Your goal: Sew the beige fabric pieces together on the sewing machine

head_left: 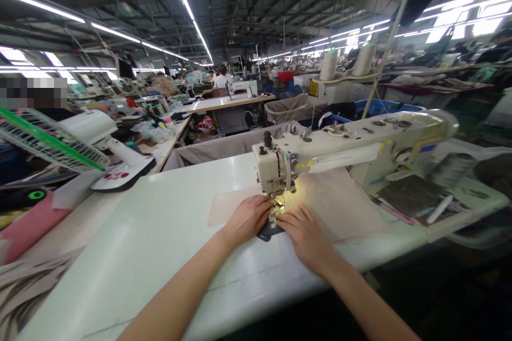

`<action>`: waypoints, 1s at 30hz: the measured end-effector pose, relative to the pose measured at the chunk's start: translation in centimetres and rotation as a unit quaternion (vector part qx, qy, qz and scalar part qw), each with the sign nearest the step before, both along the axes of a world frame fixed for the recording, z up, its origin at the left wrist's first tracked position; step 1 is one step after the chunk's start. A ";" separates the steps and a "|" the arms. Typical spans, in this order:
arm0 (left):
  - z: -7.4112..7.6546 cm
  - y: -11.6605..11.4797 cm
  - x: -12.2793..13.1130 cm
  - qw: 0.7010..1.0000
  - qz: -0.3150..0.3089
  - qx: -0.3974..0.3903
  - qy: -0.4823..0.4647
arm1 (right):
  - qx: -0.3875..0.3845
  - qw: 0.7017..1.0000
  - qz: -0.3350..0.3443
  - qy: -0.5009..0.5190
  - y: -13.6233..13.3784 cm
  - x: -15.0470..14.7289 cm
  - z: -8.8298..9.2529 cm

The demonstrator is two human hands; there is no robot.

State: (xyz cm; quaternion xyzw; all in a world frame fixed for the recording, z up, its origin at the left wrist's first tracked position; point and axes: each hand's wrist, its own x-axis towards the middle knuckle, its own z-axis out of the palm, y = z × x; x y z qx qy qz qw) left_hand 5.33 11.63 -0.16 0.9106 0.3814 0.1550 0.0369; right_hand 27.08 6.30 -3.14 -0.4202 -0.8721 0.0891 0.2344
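Observation:
A white sewing machine (269, 168) stands over the table, its needle area lit by a small yellow lamp. Just left of the presser foot is my left hand (248, 217), fingers bent together at the edge of a small light beige fabric piece (224, 206). Its fingertips are partly hidden by the machine. My right hand (307, 234) rests to the right of the needle, fingers stretched and slightly apart, with the tips close to the needle plate (273, 219). Beside it a larger beige fabric piece (340, 205) lies flat under the machine arm.
On the left stands a white fan (128, 168) with a green-rimmed cage. Thread cones (328, 65) sit on a stand behind the machine. Pink-handled scissors (394, 212), dark cloth (410, 195) and a grey thread cone (452, 169) lie at right. A fabric-lined bin (236, 144) borders the table's back.

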 end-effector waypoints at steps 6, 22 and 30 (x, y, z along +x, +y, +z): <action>1.7 -2.7 1.5 0.998 0.022 -0.024 0.059 | 0.005 0.999 -0.007 0.047 -0.7 0.3 0.2; 2.0 -4.9 2.2 0.986 0.097 -0.040 0.132 | 0.030 0.997 -0.006 0.065 -2.3 0.6 0.2; 0.7 0.5 -1.3 0.995 0.057 -0.026 0.080 | 0.025 0.997 -0.013 0.074 -2.4 0.2 0.1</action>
